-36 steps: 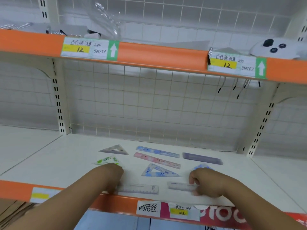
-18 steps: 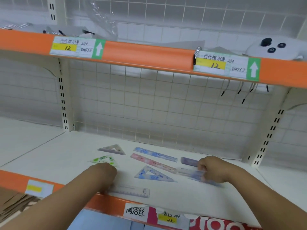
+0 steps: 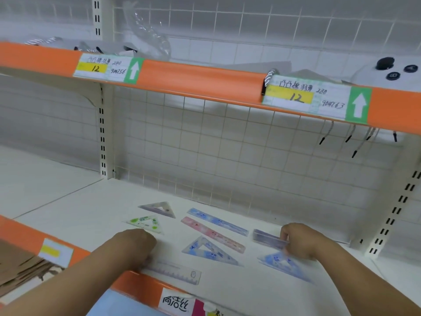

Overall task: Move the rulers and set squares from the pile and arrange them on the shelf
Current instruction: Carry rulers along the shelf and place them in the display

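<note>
On the white shelf (image 3: 239, 290) lie four set squares and four rulers, all flat and set apart from one another except where noted. The set squares: a grey-clear one (image 3: 159, 208) farthest back on the left, a green-printed one (image 3: 145, 222) just in front of it, a blue one (image 3: 210, 251) in the middle, and a second blue one (image 3: 286, 265) on the right. The rulers: a blue ruler (image 3: 217, 221) and a pink ruler (image 3: 213, 234) lying side by side at a slant and almost touching, a purple ruler (image 3: 268, 240) to their right, and a clear ruler (image 3: 175, 273) along the front edge. The left hand (image 3: 134, 249) rests curled, knuckles up, at the left end of the clear ruler; whether its fingers grip the ruler cannot be told. The right hand (image 3: 300, 240) has its fingers (image 3: 284, 236) pinched narrowly on the right end of the purple ruler, just behind the right blue set square. The upper shelf's orange edge strip (image 3: 200, 76) carries two price labels, the left label (image 3: 107, 68) reading "12", "240" and "904756", the right label (image 3: 316, 99) reading "12", "280" and "904763", each with a white arrow on green. A white tag (image 3: 176, 305) on the lower edge bears Chinese characters. Brown paper bags (image 3: 20, 270) lie below on the left.
</note>
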Demonstrator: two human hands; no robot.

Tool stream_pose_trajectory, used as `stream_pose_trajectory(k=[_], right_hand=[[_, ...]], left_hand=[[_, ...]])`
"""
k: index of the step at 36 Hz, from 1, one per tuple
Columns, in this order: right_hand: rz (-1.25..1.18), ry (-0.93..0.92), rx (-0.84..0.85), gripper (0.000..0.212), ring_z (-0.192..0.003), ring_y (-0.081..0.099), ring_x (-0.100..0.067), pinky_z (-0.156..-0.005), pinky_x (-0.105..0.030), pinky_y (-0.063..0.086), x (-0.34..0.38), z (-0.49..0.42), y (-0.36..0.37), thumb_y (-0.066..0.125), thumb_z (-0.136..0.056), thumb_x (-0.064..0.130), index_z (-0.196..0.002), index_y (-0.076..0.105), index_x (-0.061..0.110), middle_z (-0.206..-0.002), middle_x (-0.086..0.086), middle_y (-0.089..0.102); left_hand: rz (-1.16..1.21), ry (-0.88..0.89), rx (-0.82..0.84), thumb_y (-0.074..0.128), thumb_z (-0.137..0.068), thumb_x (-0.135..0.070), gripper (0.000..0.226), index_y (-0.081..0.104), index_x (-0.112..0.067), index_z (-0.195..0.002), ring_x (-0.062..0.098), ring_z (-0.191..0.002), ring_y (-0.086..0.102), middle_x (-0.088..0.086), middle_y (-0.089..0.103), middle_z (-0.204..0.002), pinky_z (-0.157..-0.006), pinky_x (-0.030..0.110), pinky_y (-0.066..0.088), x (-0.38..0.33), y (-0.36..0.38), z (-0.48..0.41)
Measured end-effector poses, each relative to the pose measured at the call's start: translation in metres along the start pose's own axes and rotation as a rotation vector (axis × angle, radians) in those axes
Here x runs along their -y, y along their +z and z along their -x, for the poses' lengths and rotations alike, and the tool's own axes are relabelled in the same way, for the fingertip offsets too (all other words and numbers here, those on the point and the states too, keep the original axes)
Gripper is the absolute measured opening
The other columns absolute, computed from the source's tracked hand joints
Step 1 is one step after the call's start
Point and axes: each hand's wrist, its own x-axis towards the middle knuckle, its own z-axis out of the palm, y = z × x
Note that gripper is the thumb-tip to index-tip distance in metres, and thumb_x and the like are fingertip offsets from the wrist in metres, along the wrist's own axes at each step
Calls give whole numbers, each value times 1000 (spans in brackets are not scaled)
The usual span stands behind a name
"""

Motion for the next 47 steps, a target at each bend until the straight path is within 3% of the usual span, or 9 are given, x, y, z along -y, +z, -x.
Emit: stream_pose_trajectory(k=[4, 9, 14, 22, 25, 30, 33, 39, 47], right_hand=[[18, 16, -18, 27, -104, 58, -16, -80, -27, 45, -6, -8, 2, 60, -86, 26, -113, 58, 22, -117, 2, 58], [15, -2, -35, 22, -106, 56, -16, -87, -27, 46, -7, -18, 6, 61, -88, 33, -107, 54, 25, -119, 3, 55], [35, 0, -37, 31, -109, 55, -16, -85, -27, 44, -8, -23, 11, 59, -90, 32, -118, 55, 21, -122, 2, 55], [47, 3, -13, 23, -104, 57, -17, -79, -27, 44, -10, -28, 15, 59, -90, 31, -110, 56, 20, -117, 1, 59], [46, -4, -14, 14, -103, 58, -17, -76, -27, 43, -10, -30, 17, 59, -89, 30, -100, 51, 24, -116, 1, 59], [70, -18, 2, 13, -105, 58, -18, -74, -26, 41, -9, -34, 18, 58, -89, 28, -98, 50, 23, -118, 0, 58], [64, -19, 6, 13, -102, 56, -17, -75, -26, 41, -11, -36, 21, 58, -90, 28, -98, 49, 24, -117, 0, 58], [37, 3, -16, 26, -106, 56, -17, -89, -28, 46, -13, -37, 27, 55, -92, 28, -117, 54, 22, -118, 1, 58], [59, 24, -13, 10, -97, 59, -16, -74, -26, 43, -12, -39, 32, 51, -91, 19, -98, 53, 26, -106, 3, 62]], left_hand=[[-34, 35, 0, 48, -96, -18, 34, 49, -13, -130, 22, -123, 49, 6, 49, -135, -96, 31, 42, 1, 6, -6], [40, 23, -24, 48, -95, -17, 32, 50, -14, -128, 22, -119, 51, 6, 50, -132, -94, 30, 42, 2, 10, -12], [57, 22, -35, 44, -95, -14, 32, 50, -14, -126, 22, -117, 52, 6, 50, -131, -91, 29, 42, 3, 12, -14], [90, 35, -42, 45, -95, -15, 31, 50, -13, -125, 17, -93, 43, 7, 51, -128, -81, 27, 39, 5, 14, -16], [96, 31, -43, 44, -95, -15, 30, 50, -13, -125, 18, -97, 47, 7, 50, -128, -83, 27, 40, 6, 15, -16], [83, 27, -38, 44, -95, -15, 31, 50, -12, -126, 23, -115, 51, 8, 50, -129, -91, 30, 42, 5, 13, -15], [77, 28, -39, 44, -95, -15, 31, 49, -12, -126, 24, -117, 51, 9, 50, -129, -91, 30, 42, 5, 13, -15], [89, 32, -41, 44, -96, -14, 32, 48, -11, -127, 24, -118, 50, 9, 48, -131, -92, 30, 42, 5, 13, -14], [120, 49, -46, 44, -96, -14, 31, 49, -11, -126, 19, -97, 46, 9, 50, -129, -91, 30, 43, 6, 13, -14]])
